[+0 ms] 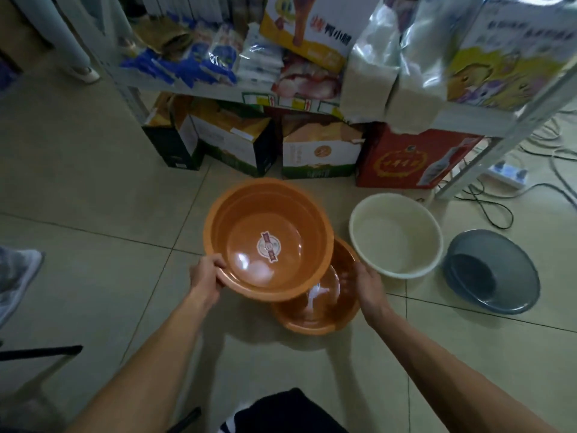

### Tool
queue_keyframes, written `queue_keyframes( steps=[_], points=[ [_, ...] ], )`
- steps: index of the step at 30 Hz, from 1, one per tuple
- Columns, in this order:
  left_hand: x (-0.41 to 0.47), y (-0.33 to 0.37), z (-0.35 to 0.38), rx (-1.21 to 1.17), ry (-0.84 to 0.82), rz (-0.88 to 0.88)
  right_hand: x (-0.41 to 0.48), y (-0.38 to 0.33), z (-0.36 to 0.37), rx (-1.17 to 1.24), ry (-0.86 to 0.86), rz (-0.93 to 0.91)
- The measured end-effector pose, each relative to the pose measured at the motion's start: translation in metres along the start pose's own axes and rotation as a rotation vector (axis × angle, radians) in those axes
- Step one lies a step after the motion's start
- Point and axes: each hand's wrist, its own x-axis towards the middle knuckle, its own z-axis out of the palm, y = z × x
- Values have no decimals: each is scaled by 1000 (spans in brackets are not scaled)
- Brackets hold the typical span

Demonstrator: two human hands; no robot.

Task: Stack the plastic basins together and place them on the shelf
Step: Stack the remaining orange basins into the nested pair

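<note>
A large orange basin (268, 232) with a round sticker in its bottom is held above the floor, my left hand (206, 276) gripping its near rim. It overlaps a second orange basin (321, 310) that rests on the tiled floor below and to its right. My right hand (368, 285) is on that lower basin's right rim, fingers curled over the edge. A white basin (396, 235) stands on the floor to the right. Further right lies a grey-blue basin (491, 273). The metal shelf (468, 117) stands behind them.
The shelf board carries packed bags and cartons; several boxes (321, 151) sit under it on the floor. A power strip (507, 175) and cables lie at the right. Someone's shoe (15, 276) is at the left edge, and a dark bar (40, 351) is below it.
</note>
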Motion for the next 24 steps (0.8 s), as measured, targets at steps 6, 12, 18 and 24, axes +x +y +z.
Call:
queue_keyframes(
  steps=[6,12,18,24],
  points=[
    [-14,-51,50,313,-194,-59,-21,0,-11,-297,28,-109],
    [1,-90,58,973,-174,45,-3,46,-10,-625,-78,-17],
    [80,-149,29,1015,-305,-44,44,109,5,-376,-125,-12],
    [19,-120,53,738,-363,-208,36,87,18,-198,11,40]
  ],
)
